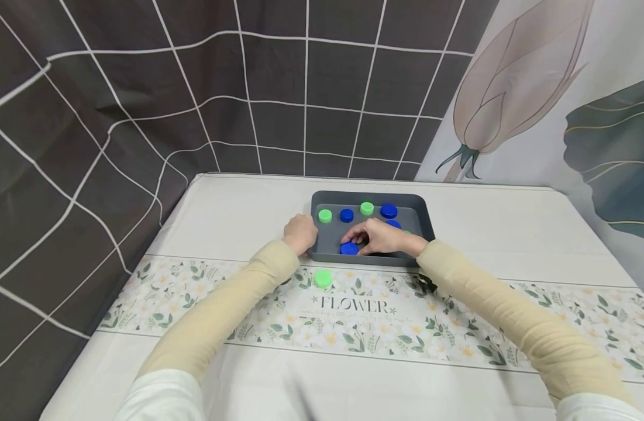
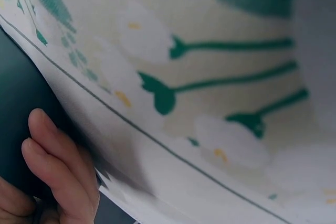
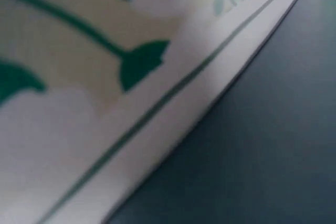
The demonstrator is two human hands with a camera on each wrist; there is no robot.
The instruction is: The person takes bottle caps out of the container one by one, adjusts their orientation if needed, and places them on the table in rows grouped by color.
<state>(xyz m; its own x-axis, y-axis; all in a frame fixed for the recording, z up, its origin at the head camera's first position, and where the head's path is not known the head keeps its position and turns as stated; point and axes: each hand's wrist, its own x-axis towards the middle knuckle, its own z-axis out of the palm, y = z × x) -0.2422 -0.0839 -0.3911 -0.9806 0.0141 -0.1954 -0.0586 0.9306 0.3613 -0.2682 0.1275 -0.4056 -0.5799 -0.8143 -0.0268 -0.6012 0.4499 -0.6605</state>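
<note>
A dark grey rectangular tray (image 1: 322,255) lies on the table, with several blue and green round plastic caps in it. My left hand (image 1: 300,233) grips the tray's left wall; in the left wrist view its fingers (image 2: 58,166) lie against the dark tray side (image 2: 21,87). Inside the tray near its front wall, my right hand (image 1: 381,237) pinches a blue cap (image 1: 348,248) between thumb and fingers. Behind it are a green cap (image 1: 324,216), a smaller blue cap (image 1: 346,215), another green cap (image 1: 366,208) and a larger blue cap (image 1: 388,211). My right hand partly hides other caps.
One green cap (image 1: 323,279) lies on the tablecloth just in front of the tray. The white tablecloth (image 1: 258,380) has a floral band lettered FLOWER (image 1: 353,304). A dark gridded curtain (image 1: 274,76) hangs behind, and a flower-printed one (image 1: 543,152) at right.
</note>
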